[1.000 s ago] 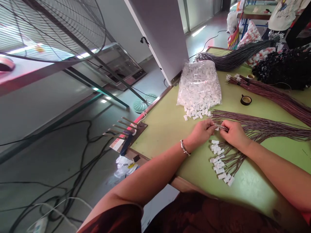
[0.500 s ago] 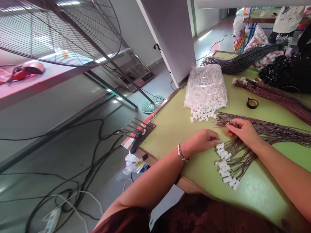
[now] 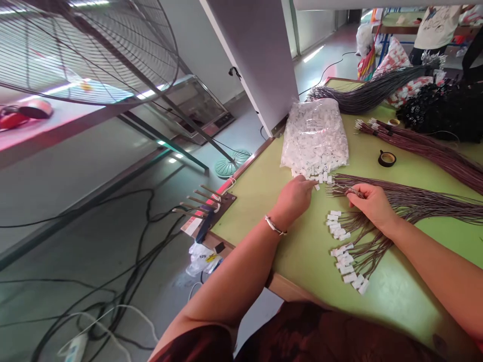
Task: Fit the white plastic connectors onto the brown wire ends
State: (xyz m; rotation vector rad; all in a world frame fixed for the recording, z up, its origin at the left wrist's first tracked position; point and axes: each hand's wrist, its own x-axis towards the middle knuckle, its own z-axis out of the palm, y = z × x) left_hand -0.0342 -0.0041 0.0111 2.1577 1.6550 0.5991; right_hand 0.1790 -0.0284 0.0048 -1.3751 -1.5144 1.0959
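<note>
My left hand point(image 3: 295, 198) reaches to the loose white connectors point(image 3: 323, 178) at the mouth of a clear plastic bag point(image 3: 316, 133). Its index finger is stretched out at their edge, and the other fingers are partly hidden. Between the thumb and fingers of my right hand point(image 3: 372, 205) are the ends of several thin brown wires point(image 3: 354, 191). Beneath that hand, a bundle of brown wires point(image 3: 422, 198) runs off to the right. Closer to me, wires tipped with white connectors point(image 3: 345, 260) lie fanned out on the green table point(image 3: 302, 256).
A roll of black tape point(image 3: 387, 159) lies beyond the wires, near a second brown bundle point(image 3: 418, 143). Black parts point(image 3: 445, 110) are heaped at the far right. A metal-pronged rack point(image 3: 211, 206) sits on the left table edge. A large fan point(image 3: 90, 50) stands left; a person point(image 3: 435, 30) is behind.
My left hand has moved from the connector-tipped wires up and left to the loose connectors by the bag. My right hand stays almost in place, still pinching wires.
</note>
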